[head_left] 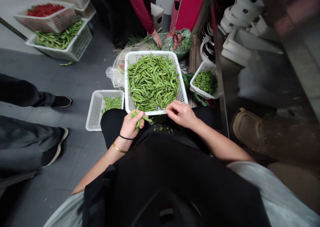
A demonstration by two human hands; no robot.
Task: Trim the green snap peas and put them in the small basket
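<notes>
In front of me stands a large white plastic basket [127, 104] heaped with green snap pea pods [153, 80]. My left hand [132, 123] is closed around several pods [139, 117], which stick out between its fingers just below the basket's near rim. My right hand [181, 113] is pinched at the rim's near right corner; whatever its fingertips may hold is too small to tell. To the left, a smaller white basket [93, 111] contains a few pods [112, 103]. Small green trimmings [163, 129] lie on my dark apron.
Behind the large basket, another person's hand [157, 39] reaches among bagged greens; scissors [177, 39] rest on a bag. A basket of leafy greens [205, 82] sits right, beside a metal shelf edge [221, 77]. Stacked vegetable baskets [81, 40] stand far left. Legs and shoes [60, 101] occupy the left floor.
</notes>
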